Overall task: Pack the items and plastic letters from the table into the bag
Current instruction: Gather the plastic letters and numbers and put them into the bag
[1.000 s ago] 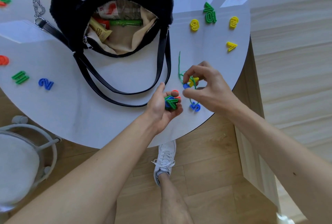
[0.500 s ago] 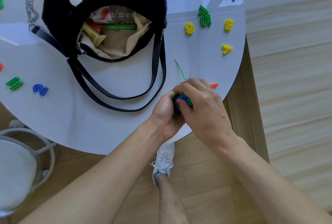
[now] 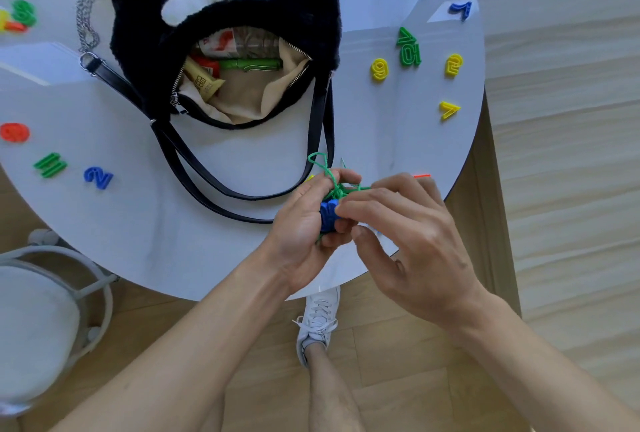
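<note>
Left hand [image 3: 301, 230] grips a bundle of plastic letters [image 3: 327, 218] at the near edge of the white table [image 3: 207, 251], with the right hand [image 3: 412, 237] pinching the same bundle.
A green cord [image 3: 323, 163] loops up from it. The black furry bag [image 3: 145, 33] lies unzipped just beyond, with loose numbers [image 3: 410, 52] scattered around.

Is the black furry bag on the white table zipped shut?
No, the black furry bag lies with its zip wide open, showing its beige lining and several items inside.
</note>
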